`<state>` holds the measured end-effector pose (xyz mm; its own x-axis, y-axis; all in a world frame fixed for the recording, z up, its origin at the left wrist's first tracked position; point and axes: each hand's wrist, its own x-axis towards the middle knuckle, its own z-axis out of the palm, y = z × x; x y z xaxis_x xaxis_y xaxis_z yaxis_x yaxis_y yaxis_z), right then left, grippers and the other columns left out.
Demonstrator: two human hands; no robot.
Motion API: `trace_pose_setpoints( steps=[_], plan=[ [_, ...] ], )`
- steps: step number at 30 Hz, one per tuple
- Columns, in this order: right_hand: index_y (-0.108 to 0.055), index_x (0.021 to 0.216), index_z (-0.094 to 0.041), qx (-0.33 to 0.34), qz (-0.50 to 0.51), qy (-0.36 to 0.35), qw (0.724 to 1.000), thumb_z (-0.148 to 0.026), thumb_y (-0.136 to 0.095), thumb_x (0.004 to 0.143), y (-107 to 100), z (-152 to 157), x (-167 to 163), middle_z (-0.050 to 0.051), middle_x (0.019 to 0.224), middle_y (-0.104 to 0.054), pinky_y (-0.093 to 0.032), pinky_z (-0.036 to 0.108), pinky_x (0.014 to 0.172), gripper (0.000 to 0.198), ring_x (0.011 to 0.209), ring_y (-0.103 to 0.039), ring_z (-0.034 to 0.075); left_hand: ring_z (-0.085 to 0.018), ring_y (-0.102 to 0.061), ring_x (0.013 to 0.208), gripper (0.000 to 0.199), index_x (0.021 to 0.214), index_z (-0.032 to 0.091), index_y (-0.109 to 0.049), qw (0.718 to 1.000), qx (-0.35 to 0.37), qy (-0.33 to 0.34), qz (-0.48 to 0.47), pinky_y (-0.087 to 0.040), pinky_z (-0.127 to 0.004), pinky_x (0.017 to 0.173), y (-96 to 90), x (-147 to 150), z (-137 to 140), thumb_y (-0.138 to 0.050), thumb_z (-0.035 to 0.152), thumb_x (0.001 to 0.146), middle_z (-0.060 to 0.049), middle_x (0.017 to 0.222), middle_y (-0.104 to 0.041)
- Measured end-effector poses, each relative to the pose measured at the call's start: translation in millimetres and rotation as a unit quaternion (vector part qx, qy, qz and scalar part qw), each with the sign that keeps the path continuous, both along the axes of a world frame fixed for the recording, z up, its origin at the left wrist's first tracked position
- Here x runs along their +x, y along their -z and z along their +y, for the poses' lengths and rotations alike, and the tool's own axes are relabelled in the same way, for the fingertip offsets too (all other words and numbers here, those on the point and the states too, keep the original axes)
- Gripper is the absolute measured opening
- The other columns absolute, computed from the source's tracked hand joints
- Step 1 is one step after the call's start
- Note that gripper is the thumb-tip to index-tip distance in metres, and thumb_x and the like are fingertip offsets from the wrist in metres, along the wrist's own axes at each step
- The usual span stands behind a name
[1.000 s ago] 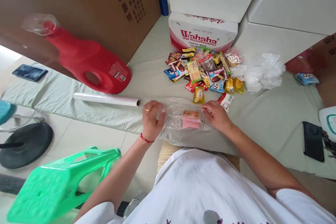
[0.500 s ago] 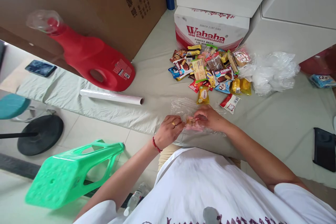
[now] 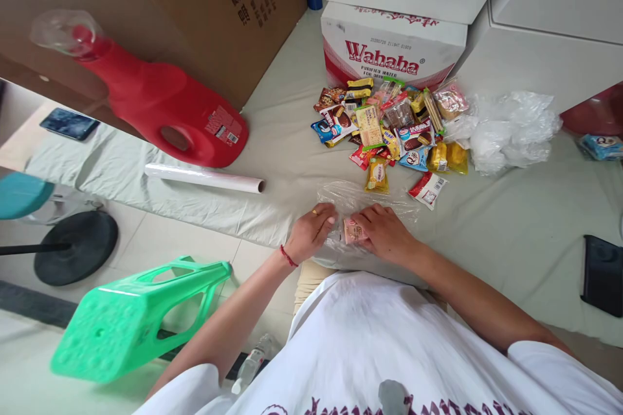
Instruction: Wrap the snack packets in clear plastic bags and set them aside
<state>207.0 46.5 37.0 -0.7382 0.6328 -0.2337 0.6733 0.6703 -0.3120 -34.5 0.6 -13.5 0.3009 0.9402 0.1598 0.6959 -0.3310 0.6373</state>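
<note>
Close to the table's near edge, a small pink snack packet (image 3: 354, 231) lies on a sheet of clear plastic film (image 3: 343, 192). My right hand (image 3: 387, 231) comes from the right with its fingers curled over the packet's right side, gripping it. Just left of the packet is my left hand (image 3: 312, 231), closed with thumb and forefinger pinching the film's left part. A gap separates the left fingers from the packet. Beyond the film lie a yellow snack packet (image 3: 377, 175) and a red-and-white packet (image 3: 427, 190).
A heap of wrapped snacks (image 3: 370, 126) lies before a Wahaha carton (image 3: 394, 45). Bunched clear plastic (image 3: 516, 136) sits to its right. Leftward are a white roll (image 3: 204, 178), a red jug (image 3: 165, 110) and a green stool (image 3: 107, 331). A black phone case (image 3: 602, 275) lies far right.
My left hand has drawn a little left and up, off the pink packet. My right fingers now lie over the packet, whose pink face shows more clearly. The view has shifted slightly.
</note>
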Motion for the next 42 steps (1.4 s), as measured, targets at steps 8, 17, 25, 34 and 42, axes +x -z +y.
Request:
trace_pose_setpoints(
  steps=[8,17,25,34,42],
  plan=[
    [-0.059,0.135,-0.019,-0.011,-0.029,0.016,0.999,-0.023,-0.066,0.088,-5.3,-2.0,11.8,0.013,0.119,-0.066,-0.040,0.043,0.091,0.047,0.111,-0.054,0.032,-0.023,-0.064,0.129,0.041,0.137,0.021,-0.063,0.993,0.021,0.029,0.116,-0.057,-0.039,0.106,19.4,-6.4,-3.2,-0.039,0.029,0.105,-0.011,0.148,-0.061],
    [-0.059,0.135,-0.021,0.017,-0.055,0.036,0.998,-0.032,-0.065,0.094,-17.2,-2.7,11.2,0.013,0.121,-0.065,-0.038,0.042,0.090,0.042,0.114,-0.052,0.032,-0.025,-0.066,0.123,0.041,0.139,0.020,-0.061,0.991,0.047,0.030,0.124,-0.057,-0.043,0.105,23.6,-5.3,-5.2,-0.041,0.024,0.104,-0.012,0.149,-0.060],
    [-0.057,0.136,-0.018,0.035,-0.088,0.084,0.992,-0.039,-0.068,0.095,-10.9,-20.2,-8.5,0.014,0.121,-0.065,-0.036,0.042,0.089,0.048,0.113,-0.052,0.031,-0.027,-0.066,0.119,0.045,0.146,0.022,-0.055,0.989,0.048,0.032,0.138,-0.057,-0.046,0.101,26.1,-4.2,-9.1,-0.042,0.024,0.103,-0.013,0.152,-0.057],
    [-0.051,0.146,-0.016,0.022,-0.065,0.065,0.995,-0.036,-0.069,0.093,-7.5,-12.4,10.4,0.017,0.130,-0.063,-0.039,0.047,0.097,0.060,0.121,-0.051,0.035,-0.026,-0.063,0.124,0.044,0.143,0.020,-0.057,0.996,0.039,0.035,0.074,-0.053,-0.044,0.104,12.1,-9.7,-9.8,-0.039,0.033,0.106,-0.014,0.151,-0.057],
    [-0.037,0.157,-0.014,0.010,0.083,0.153,0.985,-0.056,-0.059,0.097,-12.3,-28.1,56.7,0.018,0.137,-0.061,-0.044,0.048,0.103,0.077,0.123,-0.053,0.034,-0.031,-0.063,0.100,0.090,0.153,0.015,-0.042,0.995,0.018,0.065,0.073,-0.044,-0.044,0.086,-4.4,-5.5,-30.4,-0.047,0.078,0.090,-0.017,0.121,-0.072]
  ],
)
